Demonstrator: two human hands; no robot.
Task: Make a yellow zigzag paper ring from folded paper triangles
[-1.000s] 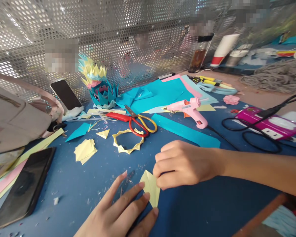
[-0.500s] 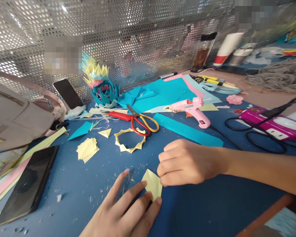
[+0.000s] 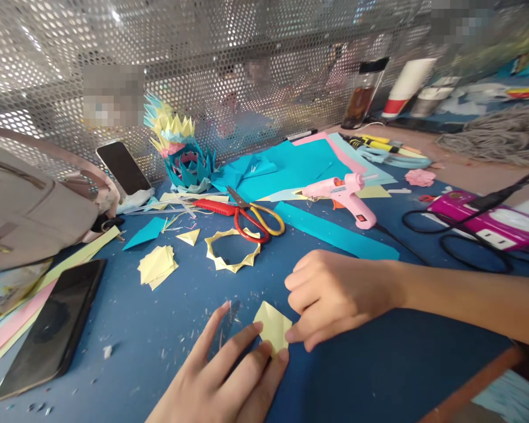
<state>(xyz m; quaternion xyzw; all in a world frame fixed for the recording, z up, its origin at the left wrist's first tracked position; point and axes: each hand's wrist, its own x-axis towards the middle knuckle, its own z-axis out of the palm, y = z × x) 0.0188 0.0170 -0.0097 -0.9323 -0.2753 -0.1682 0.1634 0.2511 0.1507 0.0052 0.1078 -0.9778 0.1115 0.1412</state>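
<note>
A small piece of pale yellow paper (image 3: 274, 323) with crease lines lies on the blue table in front of me. My left hand (image 3: 229, 370) has its fingers spread, several fingertips pressing the paper's left and lower edges down. At the paper's right corner is my right hand (image 3: 335, 299), its fingers curled in and the tips meeting that edge; its grip underneath is partly hidden. Beyond them lie a ring of folded yellow paper (image 3: 233, 269), a stack of yellow paper pieces (image 3: 156, 266) and a small folded yellow triangle (image 3: 188, 237).
Scissors (image 3: 247, 211) with red and yellow handles touch the ring. A pink glue gun (image 3: 344, 194) lies near a blue paper strip (image 3: 335, 230). Phone (image 3: 48, 329) and bag (image 3: 30, 205) are left, a purple power strip (image 3: 485, 220) right. A folded-paper model (image 3: 187, 161) stands behind.
The right hand has turned slightly, and its lower fingertips now reach down at the paper's right corner. The paper's right part looks more opened out. The left hand stays nearly still.
</note>
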